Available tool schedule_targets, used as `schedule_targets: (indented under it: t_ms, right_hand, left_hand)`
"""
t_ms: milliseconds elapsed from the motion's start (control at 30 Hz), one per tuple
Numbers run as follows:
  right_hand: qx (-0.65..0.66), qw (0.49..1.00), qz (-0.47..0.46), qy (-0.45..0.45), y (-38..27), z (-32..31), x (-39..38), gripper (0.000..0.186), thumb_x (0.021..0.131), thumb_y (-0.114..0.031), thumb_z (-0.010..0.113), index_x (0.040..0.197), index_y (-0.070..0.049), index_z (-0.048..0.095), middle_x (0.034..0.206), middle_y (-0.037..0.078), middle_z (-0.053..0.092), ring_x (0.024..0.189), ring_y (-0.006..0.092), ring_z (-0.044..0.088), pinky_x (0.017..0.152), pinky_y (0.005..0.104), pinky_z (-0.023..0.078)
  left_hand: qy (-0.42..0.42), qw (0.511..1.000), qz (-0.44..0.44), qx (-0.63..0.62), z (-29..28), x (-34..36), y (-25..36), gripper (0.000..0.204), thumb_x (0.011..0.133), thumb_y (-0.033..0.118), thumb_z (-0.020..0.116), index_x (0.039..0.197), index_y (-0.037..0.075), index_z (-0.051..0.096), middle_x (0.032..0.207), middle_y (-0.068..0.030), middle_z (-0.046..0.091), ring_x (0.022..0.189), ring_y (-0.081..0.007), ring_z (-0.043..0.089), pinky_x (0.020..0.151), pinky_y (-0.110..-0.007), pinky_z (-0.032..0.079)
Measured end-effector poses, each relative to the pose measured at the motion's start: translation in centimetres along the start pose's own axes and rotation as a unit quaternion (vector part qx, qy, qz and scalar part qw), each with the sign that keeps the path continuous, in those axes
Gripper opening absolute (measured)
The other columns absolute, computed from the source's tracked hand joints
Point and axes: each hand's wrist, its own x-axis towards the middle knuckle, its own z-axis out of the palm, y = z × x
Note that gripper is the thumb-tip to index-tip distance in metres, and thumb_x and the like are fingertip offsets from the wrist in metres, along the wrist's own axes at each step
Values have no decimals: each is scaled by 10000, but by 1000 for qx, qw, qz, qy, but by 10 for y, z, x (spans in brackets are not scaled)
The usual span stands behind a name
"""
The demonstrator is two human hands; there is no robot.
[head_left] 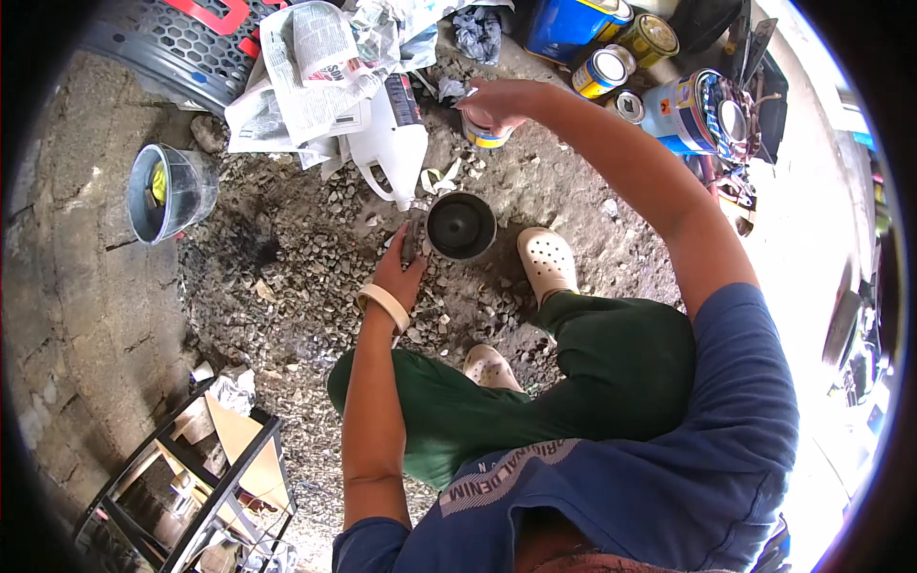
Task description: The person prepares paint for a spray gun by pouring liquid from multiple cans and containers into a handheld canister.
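Note:
A dark, round, deep cup [461, 225] stands upright on the gravelly ground in front of me, its inside dark with a paler spot at the bottom. Close to its left side is my left hand [399, 275], with a pale band on the wrist. Its fingers are closed around a grey piece [415, 239] beside the cup; whether that piece belongs to the cup I cannot tell. Farther off, my right hand [499, 103] reaches out and grips a small tin [486, 139] with a yellow and blue label from above. The hand hides most of the tin's top.
A white plastic jug [387, 143] lies beyond the cup, beside crumpled newspaper [320, 81]. Paint tins [604, 72] and a larger blue can [673, 113] crowd the far right. At left are a clear bucket [172, 191] and a black-framed rack [201, 477].

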Motion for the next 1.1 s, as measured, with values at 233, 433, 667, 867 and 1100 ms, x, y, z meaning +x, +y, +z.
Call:
schedule_targets:
  t_ms: [233, 433, 667, 867, 1100]
  right_hand:
    - [17, 999, -1, -34, 3, -13, 3, 976, 621, -125, 885, 1492, -241, 459, 1443, 189, 412, 1170, 427, 609, 926, 482, 558]
    - [54, 998, 15, -20, -5, -10, -7, 958, 627, -125, 850, 1487, -205, 435, 1445, 184, 416, 1243, 400, 562, 945, 466, 554]
    - [253, 967, 11, -26, 33, -13, -10, 954, 691, -253, 841, 1522, -141, 385, 1521, 171, 398, 1319, 338, 501, 1078, 429, 465]
    - [645, 731, -11, 224, 53, 23, -76, 870, 867, -434, 726, 1575, -145, 310, 1505, 101, 444, 1332, 229, 479, 1119, 418, 370]
    - [884, 457, 94, 44, 45, 138, -202, 641, 1010, -608, 416, 1469, -162, 455, 1352, 100, 592, 1172, 277, 625, 900, 511, 567]
  left_hand:
    - [-2, 999, -2, -40, 3, 0, -1, 639, 961, 114, 604, 1546, 62, 353, 1332, -202, 603, 1182, -290, 591, 1012, -387, 467]
    - [8, 1000, 16, -9, 3, -2, 0, 662, 938, 118, 644, 1533, 39, 366, 1236, -159, 663, 1055, -236, 647, 962, -359, 494]
    - [-17, 999, -21, -37, 0, -2, 17, 623, 969, 73, 587, 1549, 84, 360, 1420, -236, 557, 1328, -341, 534, 1080, -408, 420]
    - [-29, 999, -29, -25, 5, 3, 16, 632, 968, 108, 593, 1553, 104, 354, 1447, -244, 531, 1371, -349, 496, 1099, -426, 404]
    - [-46, 998, -17, -35, 12, 12, 15, 628, 961, 93, 591, 1545, 106, 361, 1435, -229, 550, 1347, -361, 520, 1096, -417, 407]
